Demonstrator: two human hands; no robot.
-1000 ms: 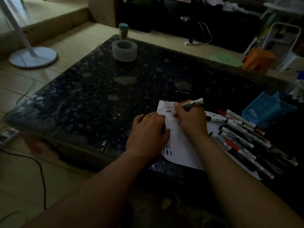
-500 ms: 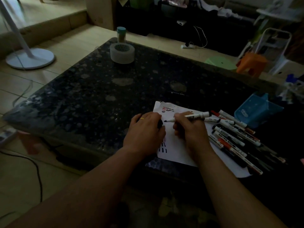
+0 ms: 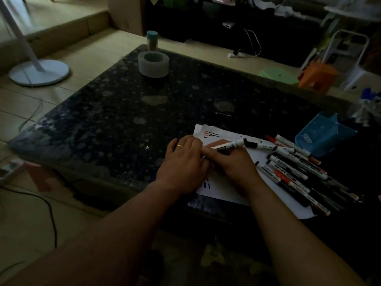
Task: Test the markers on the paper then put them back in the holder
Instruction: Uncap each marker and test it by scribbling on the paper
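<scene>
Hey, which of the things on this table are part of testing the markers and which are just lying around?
Part of the job:
marker in the right hand
right hand
left hand, resting at the paper's edge
paper with test strokes
loose markers lying on the paper's right side
blue holder

Just lying about:
tape roll
small jar behind it

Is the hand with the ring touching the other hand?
Touching. In the head view, the left hand, which wears the ring, presses its fingertips against the right hand with no gap showing, just where the right hand holds the marker.
</scene>
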